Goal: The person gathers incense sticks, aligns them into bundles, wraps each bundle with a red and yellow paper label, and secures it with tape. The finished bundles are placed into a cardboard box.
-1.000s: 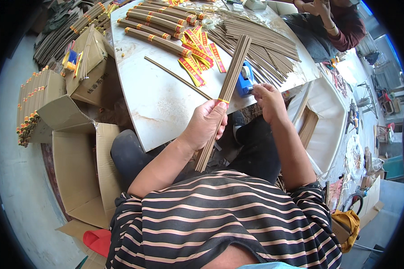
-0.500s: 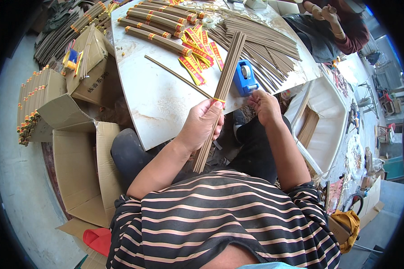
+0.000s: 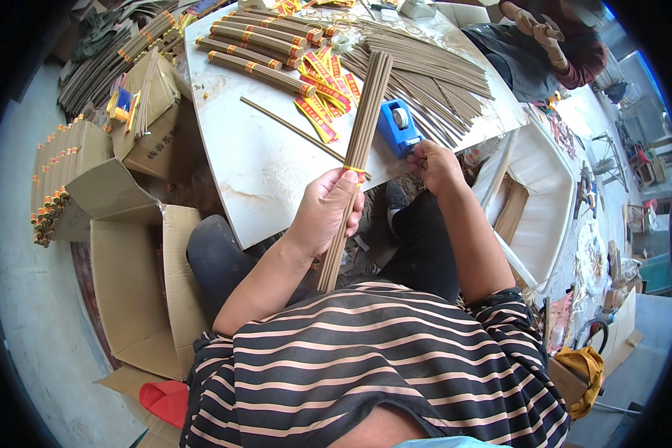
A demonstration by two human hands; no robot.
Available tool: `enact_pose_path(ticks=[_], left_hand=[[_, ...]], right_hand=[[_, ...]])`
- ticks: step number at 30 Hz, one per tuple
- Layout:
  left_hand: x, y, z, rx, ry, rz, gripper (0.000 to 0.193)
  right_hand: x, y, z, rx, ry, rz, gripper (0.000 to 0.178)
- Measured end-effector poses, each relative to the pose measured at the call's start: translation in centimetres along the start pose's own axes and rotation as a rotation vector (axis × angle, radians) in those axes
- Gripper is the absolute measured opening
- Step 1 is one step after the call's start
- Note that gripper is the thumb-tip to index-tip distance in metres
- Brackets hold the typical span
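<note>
A bundle of thin brown incense sticks stands tilted in my left hand, whose fingers wrap round it. A narrow yellow band circles the sticks just above my thumb. My right hand is closed in a pinch at the front end of a blue tape dispenser on the table edge. Whether tape lies between those fingertips is too small to see. Behind the held bundle lie red-and-yellow paper labels and a spread of loose incense sticks.
Finished banded bundles lie on the white table, with one thin stick nearer me. An open carton stands at left, more stacked bundles beyond. A white tub is at right. Another person's hands work across the table.
The top of the incense bundle has swung slightly left. My right hand has moved a little up and left, closer against the tape dispenser's front. The other person's hands have shifted.
</note>
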State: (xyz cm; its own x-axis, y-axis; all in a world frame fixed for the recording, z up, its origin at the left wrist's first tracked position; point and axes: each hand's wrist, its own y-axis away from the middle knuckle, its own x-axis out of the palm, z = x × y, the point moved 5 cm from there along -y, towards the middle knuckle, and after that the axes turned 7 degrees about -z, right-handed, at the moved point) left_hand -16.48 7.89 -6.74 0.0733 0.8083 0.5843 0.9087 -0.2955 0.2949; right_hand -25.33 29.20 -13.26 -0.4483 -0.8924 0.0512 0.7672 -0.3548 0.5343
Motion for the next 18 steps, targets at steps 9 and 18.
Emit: enact_pose_path(ticks=[9,18], left_hand=[[0.1,1.7,-0.6,0.047,0.014,-0.012,0.024],[-0.7,3.7,-1.8,0.052,0.020,-0.047,0.024]], right_hand=[[0.3,-0.7,0.3,0.014,0.076,0.005,0.011],[-0.7,2.5,1.2,0.022,0.092,0.258,0.014]])
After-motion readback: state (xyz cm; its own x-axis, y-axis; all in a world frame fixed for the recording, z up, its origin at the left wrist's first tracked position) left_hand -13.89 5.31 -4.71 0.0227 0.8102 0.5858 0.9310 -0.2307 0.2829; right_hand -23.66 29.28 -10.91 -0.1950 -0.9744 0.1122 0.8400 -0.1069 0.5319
